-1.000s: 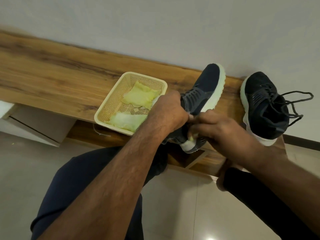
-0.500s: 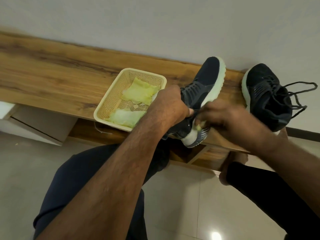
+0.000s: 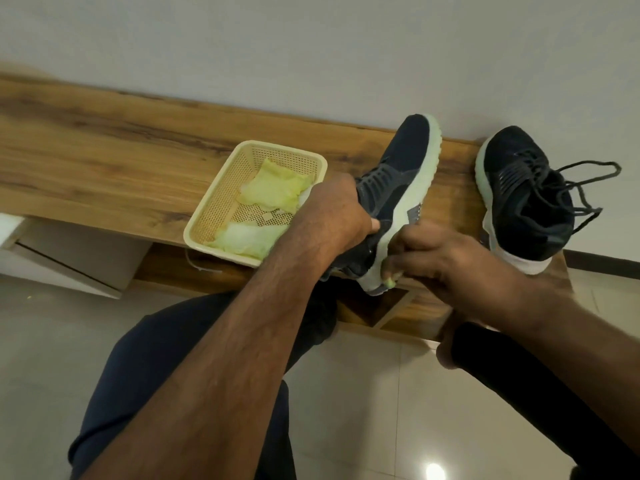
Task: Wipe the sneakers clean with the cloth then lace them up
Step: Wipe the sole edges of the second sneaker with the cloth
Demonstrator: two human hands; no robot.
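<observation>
1. A cream plastic basket (image 3: 221,202) holding yellow-green cloths (image 3: 273,188) is sitting on the wooden bench (image 3: 104,161); a laced black sneaker (image 3: 519,195) is lying right.
2. The left hand (image 3: 337,211) is gripping the navy sneaker (image 3: 398,188); the right hand (image 3: 443,258) is pinching a cloth scrap (image 3: 390,280) against its heel sole.

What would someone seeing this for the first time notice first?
Most striking is the dark sneaker tipped on its side in the middle of the wooden bench, with the left hand holding it and the right hand pressing a small yellow-green cloth to its pale sole. To the right stands the second sneaker, its laces loose. To the left sits a cream basket with more cloths.
</observation>
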